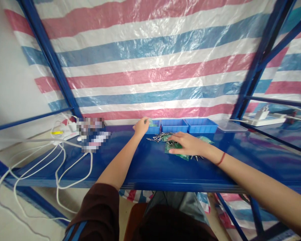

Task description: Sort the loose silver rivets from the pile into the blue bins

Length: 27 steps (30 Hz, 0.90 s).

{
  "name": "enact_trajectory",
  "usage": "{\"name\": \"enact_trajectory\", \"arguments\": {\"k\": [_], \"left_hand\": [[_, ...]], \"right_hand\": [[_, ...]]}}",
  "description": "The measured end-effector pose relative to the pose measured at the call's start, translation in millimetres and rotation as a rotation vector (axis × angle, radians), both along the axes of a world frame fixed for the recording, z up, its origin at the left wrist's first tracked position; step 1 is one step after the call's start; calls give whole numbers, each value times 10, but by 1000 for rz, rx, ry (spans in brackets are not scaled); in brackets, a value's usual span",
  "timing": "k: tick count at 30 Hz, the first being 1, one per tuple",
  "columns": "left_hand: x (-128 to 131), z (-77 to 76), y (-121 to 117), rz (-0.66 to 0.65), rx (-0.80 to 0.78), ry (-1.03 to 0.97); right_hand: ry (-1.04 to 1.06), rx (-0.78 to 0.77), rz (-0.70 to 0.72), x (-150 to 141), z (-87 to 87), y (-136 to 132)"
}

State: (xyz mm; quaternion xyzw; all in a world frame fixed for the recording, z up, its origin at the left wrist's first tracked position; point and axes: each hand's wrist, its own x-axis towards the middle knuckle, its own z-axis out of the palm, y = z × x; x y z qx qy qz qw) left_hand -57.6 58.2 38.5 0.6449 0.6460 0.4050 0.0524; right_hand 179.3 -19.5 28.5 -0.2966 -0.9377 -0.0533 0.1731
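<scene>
My left hand (pixel 141 126) is at the left end of the left blue bin (pixel 153 129), its fingers curled closed. Greenish clear plastic (pixel 154 123) shows in the bin's mouth beside the fingertips; whether they grip it is hidden. Over the blue shelf my right hand (pixel 187 143) lies palm down, thumb and fingers apart. Beneath it are green-tinted plastic bags (pixel 179 154) and thin metal screws or pins, too small to tell apart. A loose pile of these metal pieces (pixel 158 137) lies between my hands, and more (pixel 196 157) stick out below my right wrist.
Two more blue bins, a middle one (pixel 174 126) and a right one (pixel 202 126), stand along the back. A clear flat lid (pixel 232 126) lies to their right. White cables (pixel 62 157) trail over the left side. Power strips (pixel 271 118) and blue frame posts (pixel 253 77) flank the shelf (pixel 145 167).
</scene>
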Motion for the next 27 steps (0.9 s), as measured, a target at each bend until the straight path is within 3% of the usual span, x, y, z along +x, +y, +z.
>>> {"name": "enact_trajectory", "arguments": {"k": [2,7,15,21,27], "left_hand": [[-39,-38,34,65,-78,131],[-40,-149,57,44,-177,299],[113,-116,-133,18,54,317],[360,-102,-356,-170,172,316],[514,-89,-426,-474,216,212]], "right_hand": [[-45,12,-9,12,-67,-11],[-52,64,-40,-34,-107,-61],[-152,227,9,-23,-17,-167],[-58,291,44,-63,-49,-189],[355,131,-52,-52,-97,-120]]}}
